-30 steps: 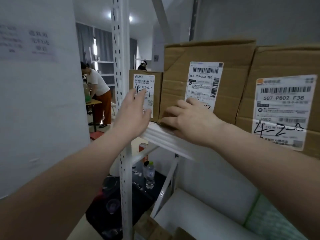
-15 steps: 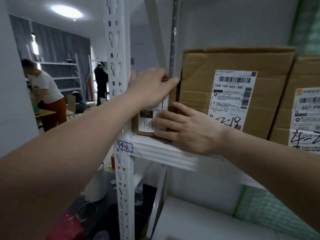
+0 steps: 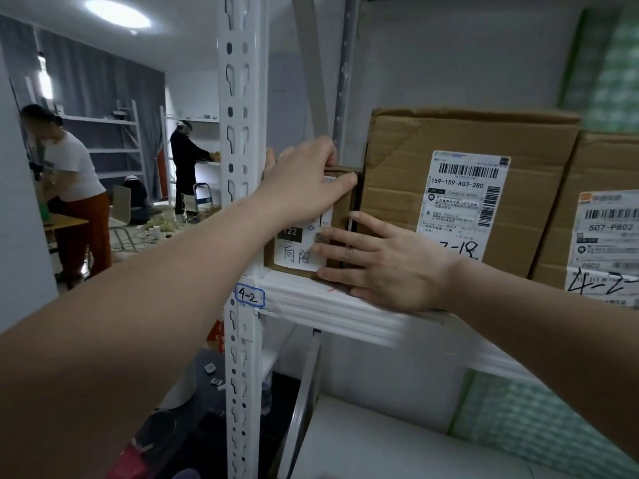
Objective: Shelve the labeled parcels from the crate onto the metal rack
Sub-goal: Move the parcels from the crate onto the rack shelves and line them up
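A small brown parcel (image 3: 340, 216) with a white label stands at the left end of the white metal rack's shelf (image 3: 332, 305), just right of the perforated upright (image 3: 242, 167). My left hand (image 3: 304, 183) grips its top front edge, fingers curled over the top. My right hand (image 3: 377, 261) lies flat against its lower right front, fingers straight, heel on the shelf lip. To its right stand a large labeled carton (image 3: 463, 191) and another labeled carton (image 3: 601, 229).
A "4-2" tag (image 3: 249, 296) marks the upright. Green bubble wrap (image 3: 539, 420) and a white roll (image 3: 397, 447) lie on the lower level. Two people (image 3: 74, 188) work at tables and shelving in the room beyond, far left.
The view has moved closer and left. My left hand went from the parcel's face to its top edge; my right hand slid from the large carton's base onto the small parcel's front.
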Demonstrator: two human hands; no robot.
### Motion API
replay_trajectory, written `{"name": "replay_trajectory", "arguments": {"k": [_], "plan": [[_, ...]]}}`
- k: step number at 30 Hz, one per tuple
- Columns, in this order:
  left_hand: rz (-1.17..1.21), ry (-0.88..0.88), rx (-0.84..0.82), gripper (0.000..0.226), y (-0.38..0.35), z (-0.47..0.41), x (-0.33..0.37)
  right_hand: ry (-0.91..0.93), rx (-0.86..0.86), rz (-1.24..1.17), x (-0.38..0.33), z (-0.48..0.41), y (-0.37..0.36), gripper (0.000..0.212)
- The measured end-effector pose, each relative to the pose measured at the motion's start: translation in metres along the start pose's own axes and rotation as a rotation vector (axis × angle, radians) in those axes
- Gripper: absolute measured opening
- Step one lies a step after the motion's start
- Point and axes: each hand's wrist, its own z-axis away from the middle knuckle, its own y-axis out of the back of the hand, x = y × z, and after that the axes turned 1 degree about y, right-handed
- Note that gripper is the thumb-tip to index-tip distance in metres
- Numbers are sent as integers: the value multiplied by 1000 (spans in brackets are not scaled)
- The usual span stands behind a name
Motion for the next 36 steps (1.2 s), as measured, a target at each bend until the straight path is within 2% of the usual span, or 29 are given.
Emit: {"name": "replay_trajectory", "arguments": {"k": [10, 13, 15, 17, 19, 22, 24, 31, 36], "plan": [[-49, -6, 18, 29, -1, 1, 3, 9, 4, -26, 1, 3, 0, 53], [-137, -11, 43, 40, -1, 2, 8, -6, 7, -26, 4, 15, 7, 53], [-222, -88, 188, 49, -5, 6, 17, -24, 2, -13, 8, 31, 14, 54], [-232, -220, 412, 50, -11, 14, 30, -47, -12, 18, 13, 55, 21, 55], [-198, -364, 513, 51, -23, 23, 45, -78, -40, 42, 17, 85, 24, 56], [-202, -657, 415, 57, -53, 35, 68, -134, -90, 85, 22, 127, 26, 59], [-279, -780, 331, 62, -71, 40, 79, -164, -127, 103, 23, 146, 27, 61], [-365, -866, 206, 76, -100, 37, 95, -157, -189, 103, 23, 170, 26, 60], [-404, -873, 163, 76, -104, 36, 88, -168, -215, 76, 22, 168, 19, 61]]}}
